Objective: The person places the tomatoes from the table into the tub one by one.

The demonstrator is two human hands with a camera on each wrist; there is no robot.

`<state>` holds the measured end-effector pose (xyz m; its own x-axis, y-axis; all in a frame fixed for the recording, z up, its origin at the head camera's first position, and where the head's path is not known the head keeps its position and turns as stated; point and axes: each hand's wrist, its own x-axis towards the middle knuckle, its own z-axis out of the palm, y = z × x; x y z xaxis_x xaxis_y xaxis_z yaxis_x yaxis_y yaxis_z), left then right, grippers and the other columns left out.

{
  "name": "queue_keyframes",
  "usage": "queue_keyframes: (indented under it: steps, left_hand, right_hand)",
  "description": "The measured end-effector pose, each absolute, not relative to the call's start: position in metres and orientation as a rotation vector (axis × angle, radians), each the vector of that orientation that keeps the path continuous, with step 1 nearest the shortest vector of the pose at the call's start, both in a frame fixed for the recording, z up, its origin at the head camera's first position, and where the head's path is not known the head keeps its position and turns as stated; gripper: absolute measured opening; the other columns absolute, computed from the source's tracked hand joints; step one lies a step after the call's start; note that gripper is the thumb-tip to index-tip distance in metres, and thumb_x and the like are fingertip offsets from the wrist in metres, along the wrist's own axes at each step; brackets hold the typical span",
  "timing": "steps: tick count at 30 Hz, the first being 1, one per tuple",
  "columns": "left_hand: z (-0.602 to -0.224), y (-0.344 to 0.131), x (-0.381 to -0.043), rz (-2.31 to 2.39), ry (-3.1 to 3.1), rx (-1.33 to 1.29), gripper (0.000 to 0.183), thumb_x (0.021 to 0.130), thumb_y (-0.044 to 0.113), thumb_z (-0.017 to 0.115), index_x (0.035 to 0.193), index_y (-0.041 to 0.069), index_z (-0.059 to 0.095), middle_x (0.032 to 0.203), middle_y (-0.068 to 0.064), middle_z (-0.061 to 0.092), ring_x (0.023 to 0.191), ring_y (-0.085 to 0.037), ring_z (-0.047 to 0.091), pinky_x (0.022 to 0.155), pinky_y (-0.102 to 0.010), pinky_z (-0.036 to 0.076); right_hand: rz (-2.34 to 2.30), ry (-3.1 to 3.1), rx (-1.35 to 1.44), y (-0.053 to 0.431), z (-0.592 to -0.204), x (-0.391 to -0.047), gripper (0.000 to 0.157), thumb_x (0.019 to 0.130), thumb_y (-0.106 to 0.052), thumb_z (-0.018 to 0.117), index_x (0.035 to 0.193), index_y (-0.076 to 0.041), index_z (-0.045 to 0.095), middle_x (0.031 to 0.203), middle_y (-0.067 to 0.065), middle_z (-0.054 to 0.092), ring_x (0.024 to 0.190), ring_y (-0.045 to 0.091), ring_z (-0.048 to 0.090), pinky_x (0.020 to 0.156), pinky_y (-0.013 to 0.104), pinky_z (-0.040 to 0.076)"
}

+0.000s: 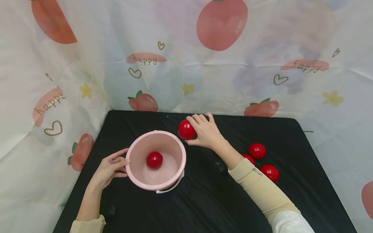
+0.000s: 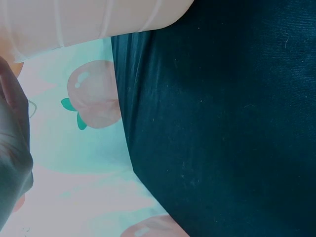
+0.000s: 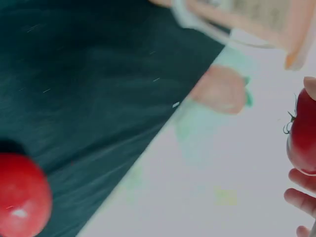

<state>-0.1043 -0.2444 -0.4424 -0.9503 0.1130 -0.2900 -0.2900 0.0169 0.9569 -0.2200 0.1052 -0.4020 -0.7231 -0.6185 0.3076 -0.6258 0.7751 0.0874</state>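
A pink bucket (image 1: 172, 152) with a white handle stands on the black table, and one red tomato (image 1: 154, 160) lies inside it. My left hand (image 1: 107, 168) grips the bucket's left side, thumb at the rim and fingers along the outer wall. Just beyond the bucket's upper right rim, my right hand (image 1: 207, 132) holds another red tomato (image 1: 185, 130) between thumb and fingers. That tomato's green stem (image 3: 292, 118) shows in the right wrist view. The left wrist view catches only part of the left hand (image 2: 14, 143) beside the bucket wall (image 2: 84, 19).
To the right, several more tomatoes (image 1: 257, 151) lie on the black cloth (image 1: 201, 200), one partly hidden by the right forearm. A printed fabric curtain (image 1: 204, 77) hangs along the table's back and left sides.
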Motion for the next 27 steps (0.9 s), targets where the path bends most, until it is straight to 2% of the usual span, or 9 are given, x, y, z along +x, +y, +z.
queue_keyframes:
  steps: [10,27]
  left_hand:
    - [-0.442,-0.244,-0.104,2.002,2.026,-0.178,0.060,0.085,0.010,0.064,0.136,0.000,0.036,0.081,0.000,0.065,0.064,-0.014,0.064,0.062,-0.035,0.057]
    - [-0.440,-0.242,-0.104,1.976,2.042,-0.181,0.059,0.086,0.013,0.063,0.137,0.000,0.035,0.082,0.002,0.066,0.066,-0.015,0.065,0.064,-0.035,0.056]
  right_hand:
    - [0.010,-2.593,1.229,0.051,-0.390,-0.195,0.075,0.066,-0.053,0.068,0.127,-0.016,0.045,0.118,0.002,0.050,0.108,0.018,0.044,0.098,0.044,0.028]
    - [-0.418,-2.550,1.609,-0.017,-0.428,-0.165,0.083,0.066,-0.065,0.064,0.135,-0.026,0.038,0.128,-0.004,0.047,0.117,0.015,0.041,0.106,0.042,0.027]
